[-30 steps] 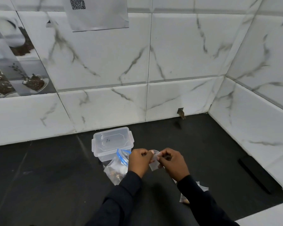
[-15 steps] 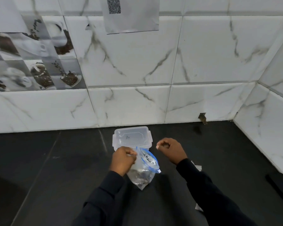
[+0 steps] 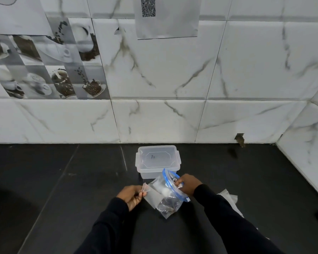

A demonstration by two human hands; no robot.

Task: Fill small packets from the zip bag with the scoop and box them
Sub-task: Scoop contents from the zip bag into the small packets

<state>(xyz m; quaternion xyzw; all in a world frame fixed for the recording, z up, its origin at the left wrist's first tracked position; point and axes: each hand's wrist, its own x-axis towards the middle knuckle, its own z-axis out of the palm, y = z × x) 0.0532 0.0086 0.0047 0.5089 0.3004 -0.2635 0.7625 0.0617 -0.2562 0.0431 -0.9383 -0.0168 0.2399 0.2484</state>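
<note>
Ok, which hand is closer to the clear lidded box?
Right. The right hand is just off the box, at its front right corner; the left hand sits farther toward the person, pinching a packet.

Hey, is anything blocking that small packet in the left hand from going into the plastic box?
Yes. The lid sits closed on the box, so the small packet pinched by the left hand cannot drop in yet. The zip bag also stands just in front of the box.

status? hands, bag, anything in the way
Left hand pinches a small clear packet. Right hand in the zip bag mouth, gripping what looks like the white scoop. Plastic box behind, lid on; nothing blocking.
</note>
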